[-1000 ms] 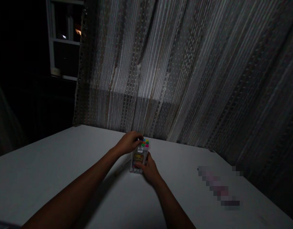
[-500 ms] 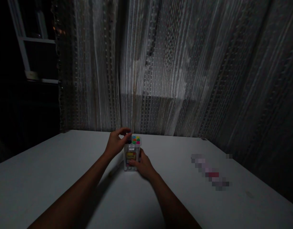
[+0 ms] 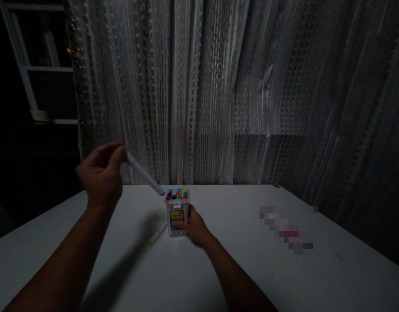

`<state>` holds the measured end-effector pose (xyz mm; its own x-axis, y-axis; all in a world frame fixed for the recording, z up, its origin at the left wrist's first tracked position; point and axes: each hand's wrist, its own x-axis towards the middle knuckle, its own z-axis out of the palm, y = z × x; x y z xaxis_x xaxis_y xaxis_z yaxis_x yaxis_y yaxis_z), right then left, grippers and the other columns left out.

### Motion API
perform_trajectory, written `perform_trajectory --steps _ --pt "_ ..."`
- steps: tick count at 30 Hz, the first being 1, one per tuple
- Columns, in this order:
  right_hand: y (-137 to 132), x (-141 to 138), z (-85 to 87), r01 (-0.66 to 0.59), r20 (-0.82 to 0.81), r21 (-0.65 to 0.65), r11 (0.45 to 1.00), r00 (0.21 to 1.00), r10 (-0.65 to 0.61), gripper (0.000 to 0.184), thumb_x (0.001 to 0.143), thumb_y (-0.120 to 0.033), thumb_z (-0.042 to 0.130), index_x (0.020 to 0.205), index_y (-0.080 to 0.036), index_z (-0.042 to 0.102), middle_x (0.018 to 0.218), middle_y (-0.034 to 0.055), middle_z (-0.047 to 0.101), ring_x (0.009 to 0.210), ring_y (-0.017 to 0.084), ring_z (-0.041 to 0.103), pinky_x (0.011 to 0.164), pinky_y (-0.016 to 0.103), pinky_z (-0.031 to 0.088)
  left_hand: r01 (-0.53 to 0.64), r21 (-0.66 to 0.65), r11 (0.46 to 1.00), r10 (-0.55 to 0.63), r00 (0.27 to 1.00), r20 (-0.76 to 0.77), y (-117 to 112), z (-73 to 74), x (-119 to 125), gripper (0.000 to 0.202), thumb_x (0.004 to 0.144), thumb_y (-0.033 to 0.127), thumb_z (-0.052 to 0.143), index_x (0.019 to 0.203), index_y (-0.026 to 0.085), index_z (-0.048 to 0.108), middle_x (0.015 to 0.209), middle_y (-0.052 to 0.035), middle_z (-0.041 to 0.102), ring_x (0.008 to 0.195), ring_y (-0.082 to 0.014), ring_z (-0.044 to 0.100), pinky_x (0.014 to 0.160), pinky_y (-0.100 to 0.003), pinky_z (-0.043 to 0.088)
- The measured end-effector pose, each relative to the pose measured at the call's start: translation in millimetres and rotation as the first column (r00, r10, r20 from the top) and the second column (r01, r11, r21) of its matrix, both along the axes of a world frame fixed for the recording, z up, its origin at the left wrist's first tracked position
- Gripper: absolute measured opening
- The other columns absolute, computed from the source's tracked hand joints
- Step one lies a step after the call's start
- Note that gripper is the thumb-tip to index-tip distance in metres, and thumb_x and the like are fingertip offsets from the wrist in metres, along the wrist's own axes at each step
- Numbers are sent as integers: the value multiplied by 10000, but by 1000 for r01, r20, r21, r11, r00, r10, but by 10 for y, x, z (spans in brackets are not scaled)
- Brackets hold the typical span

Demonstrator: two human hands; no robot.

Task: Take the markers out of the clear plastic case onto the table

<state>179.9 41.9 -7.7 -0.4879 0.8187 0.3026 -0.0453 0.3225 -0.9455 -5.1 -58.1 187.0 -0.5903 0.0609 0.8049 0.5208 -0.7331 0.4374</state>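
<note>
My left hand (image 3: 103,173) is raised to the left, pinching one end of a white marker (image 3: 145,175). That marker slants down to the right, its dark lower tip close to the top of a clear plastic marker case (image 3: 177,214). The case stands upright on the white table, filled with several markers whose coloured ends face up. My right hand (image 3: 197,225) grips the case from its right side, thumb across the yellow label. Left of the case's base, another white marker (image 3: 158,233) with a yellow end lies on the table.
The white table (image 3: 238,268) spreads around the case. On its right lies a pixelated, blurred-out object (image 3: 285,229) with a red patch. A grey patterned curtain (image 3: 212,95) hangs behind the table, and a dark window (image 3: 50,91) shows at far left.
My left hand has risen away from the case's top toward the left, drawing out the white marker. My right hand stays on the case. The view has shifted slightly.
</note>
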Motion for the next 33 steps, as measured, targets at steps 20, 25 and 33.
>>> perform_trajectory --steps 20,25,33 --pt "-29 -38 30 -13 -6 -35 999 1000 12 590 630 -193 734 1163 -223 482 1141 55 658 1036 229 644 947 433 498 64 -951 302 -186 982 7 789 -1909 -151 198 704 301 549 640 143 649 625 -51 660 633 -183 615 550 -234 412" --pt "-42 -44 51 4 11 -10 1000 1000 -4 594 628 -224 749 1163 -224 490 1122 57 662 1020 226 645 947 431 496 -215 -942 257 -182 947 -265 721 -1913 -126 176 778 252 541 780 159 691 829 -77 723 772 -196 654 657 -242 424" --pt "-45 -42 41 39 48 -8 999 998 -38 581 606 -250 767 1120 -198 502 1112 85 660 1014 250 644 934 464 495 -284 -926 247 -209 918 -337 686 -1914 -109 176 804 217 528 886 171 677 921 -70 726 821 -195 656 714 -252 432"
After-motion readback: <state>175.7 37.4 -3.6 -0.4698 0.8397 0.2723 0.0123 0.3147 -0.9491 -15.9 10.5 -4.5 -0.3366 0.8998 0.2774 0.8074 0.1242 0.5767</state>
